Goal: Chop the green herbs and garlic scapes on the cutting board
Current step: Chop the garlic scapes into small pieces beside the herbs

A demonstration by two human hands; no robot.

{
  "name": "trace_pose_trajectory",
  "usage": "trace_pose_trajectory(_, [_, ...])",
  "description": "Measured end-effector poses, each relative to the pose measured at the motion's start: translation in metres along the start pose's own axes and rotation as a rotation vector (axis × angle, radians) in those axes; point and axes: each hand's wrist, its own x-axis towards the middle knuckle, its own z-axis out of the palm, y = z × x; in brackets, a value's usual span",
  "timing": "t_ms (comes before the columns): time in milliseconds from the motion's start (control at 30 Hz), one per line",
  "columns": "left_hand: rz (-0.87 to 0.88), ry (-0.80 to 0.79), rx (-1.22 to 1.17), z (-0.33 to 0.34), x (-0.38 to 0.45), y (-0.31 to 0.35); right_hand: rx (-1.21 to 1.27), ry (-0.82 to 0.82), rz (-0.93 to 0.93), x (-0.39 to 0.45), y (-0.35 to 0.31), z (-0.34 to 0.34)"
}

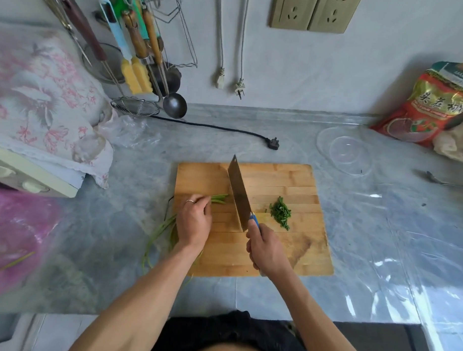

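Mid-chop, by the look of it: cleaver edge down on the board, blue handle wrapped tight in the right hand, blade just beside the cut ends of the scapes. Left hand curled over the bundle, fingertips pinning the stalks to the wood, ring finger nearest the far side; exact gap between fingertips and blade hard to judge from here, but small. Long uncut tails trailing off the board's left edge onto the counter, partly hidden under the left wrist. Small heap of chopped greens to the right of the blade, well apart from the bundle. Main risk: a nicked fingertip, likely if the left hand fails to creep back as the bundle shortens, or if the knuckles flatten and the tips poke out ahead. Second risk: stalks rolling or splaying under a loose pinch, giving ragged, uneven lengths. Third: tails hanging over the edge dragging the bundle sideways, pulling it askew under the blade. Also possible: board sliding on the smooth counter under a hard chop, nothing visible beneath to hold it. Cut pieces sticking to the blade and scattering off the board, a lesser nuisance.
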Motion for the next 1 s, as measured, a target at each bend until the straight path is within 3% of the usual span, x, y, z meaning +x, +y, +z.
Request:
trace_pose_trajectory(200, [-0.052, 0.055, 0.115, 0.005, -0.013, 0.026, -0.179, -0.062, -0.115, 0.002, 0.003, 0.006])
trace_pose_trajectory(433, [-0.076, 0.147, 0.118, 0.010, -0.019, 0.033, -0.219, -0.080, -0.182, 0.018, 0.011, -0.030])
trace_pose_trajectory(600, [-0.074, 0.130, 0.132, 0.018, -0.026, 0.047, -0.325, -0.132, -0.210, 0.014, 0.014, -0.030])
trace_pose_trajectory(833, [0.140, 0.021, 0.294, 0.004, -0.021, 0.038, -0.156, -0.176, -0.127, 0.018, 0.014, -0.036])
trace_pose_trajectory(1000, [0.125, 0.041, 0.313, 0.007, -0.024, 0.040, -0.150, -0.157, -0.122, 0.012, 0.023, -0.037])
